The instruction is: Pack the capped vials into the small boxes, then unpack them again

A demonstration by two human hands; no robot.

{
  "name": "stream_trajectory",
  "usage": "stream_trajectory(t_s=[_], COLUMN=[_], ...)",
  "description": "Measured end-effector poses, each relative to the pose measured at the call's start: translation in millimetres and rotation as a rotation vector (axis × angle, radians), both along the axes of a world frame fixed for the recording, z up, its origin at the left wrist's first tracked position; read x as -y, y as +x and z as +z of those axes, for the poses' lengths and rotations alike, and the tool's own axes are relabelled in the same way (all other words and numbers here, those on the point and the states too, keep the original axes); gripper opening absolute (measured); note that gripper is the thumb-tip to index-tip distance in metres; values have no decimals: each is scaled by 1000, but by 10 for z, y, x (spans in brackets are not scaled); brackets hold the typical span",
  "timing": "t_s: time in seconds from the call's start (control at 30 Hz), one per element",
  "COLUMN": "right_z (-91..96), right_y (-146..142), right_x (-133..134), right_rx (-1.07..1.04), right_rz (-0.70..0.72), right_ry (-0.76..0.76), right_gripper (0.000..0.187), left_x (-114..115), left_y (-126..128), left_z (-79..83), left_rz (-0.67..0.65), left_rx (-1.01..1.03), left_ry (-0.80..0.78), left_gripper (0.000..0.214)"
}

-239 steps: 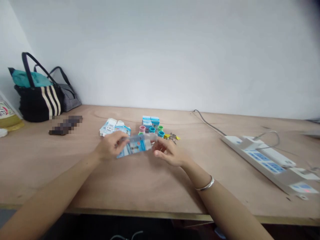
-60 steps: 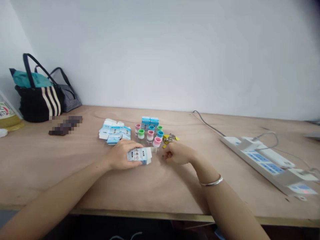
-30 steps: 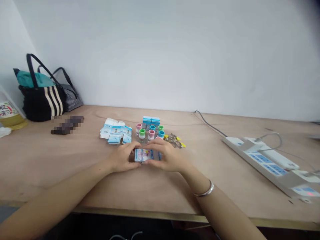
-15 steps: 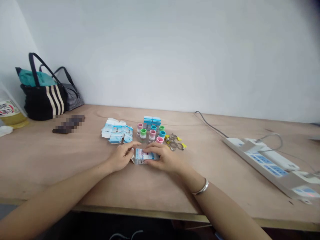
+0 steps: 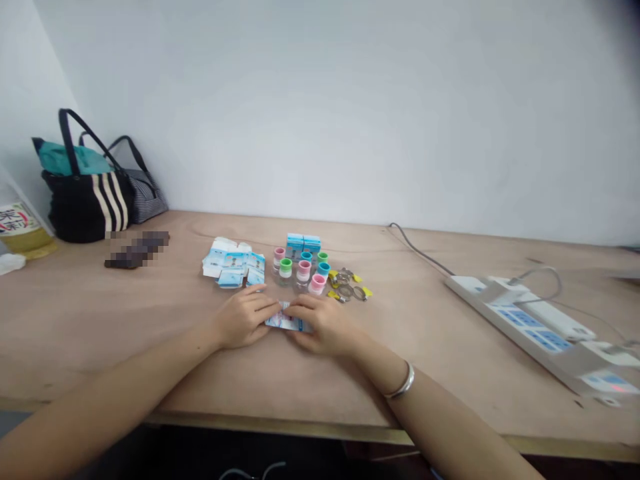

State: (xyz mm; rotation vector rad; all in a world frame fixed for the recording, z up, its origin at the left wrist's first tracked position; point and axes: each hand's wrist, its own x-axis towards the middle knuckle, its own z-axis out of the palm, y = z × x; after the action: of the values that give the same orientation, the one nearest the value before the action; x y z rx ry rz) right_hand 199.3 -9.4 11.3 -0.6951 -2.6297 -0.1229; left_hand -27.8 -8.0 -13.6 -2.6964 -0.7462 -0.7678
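A small blue-and-white carton (image 5: 284, 321) is between my two hands on the table. My left hand (image 5: 243, 320) closes on its left end, with the fingertips at the edge. On the right, my right hand (image 5: 325, 327) grips the other end between thumb and fingers, covering part of it. Just beyond stand several small clear jars with pink, green and blue rims, among them a pink-rimmed jar (image 5: 317, 285). Flattened blue-and-white cartons (image 5: 234, 261) lie behind my left hand. Metal hose clamps (image 5: 345, 292) with yellow tabs lie beyond my right hand.
Closed blue cartons (image 5: 303, 245) stand behind the jars. A white power strip (image 5: 525, 333) with plugs and cords runs along the right. At the left are a black bag (image 5: 85, 203), a pixelated dark object (image 5: 137, 250) and a bottle of yellow liquid (image 5: 25, 233).
My left hand has moved right, closing onto the carton's left end. The carton now looks lower and flatter, and its left end is covered. My right hand still holds it.
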Motion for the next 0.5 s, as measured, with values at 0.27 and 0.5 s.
stream_trajectory(t_s=[0.27, 0.5], right_z=[144, 176], right_y=[37, 43], right_x=[-5, -75], right_rx=[-228, -367], right_rz=[15, -191], right_ry=[-254, -317], right_gripper=[23, 12], left_x=[-37, -84], left_y=[9, 100], left_z=[29, 112], left_rz=[-48, 70], left_rx=[210, 421], left_ry=[-190, -446], left_gripper=[28, 23])
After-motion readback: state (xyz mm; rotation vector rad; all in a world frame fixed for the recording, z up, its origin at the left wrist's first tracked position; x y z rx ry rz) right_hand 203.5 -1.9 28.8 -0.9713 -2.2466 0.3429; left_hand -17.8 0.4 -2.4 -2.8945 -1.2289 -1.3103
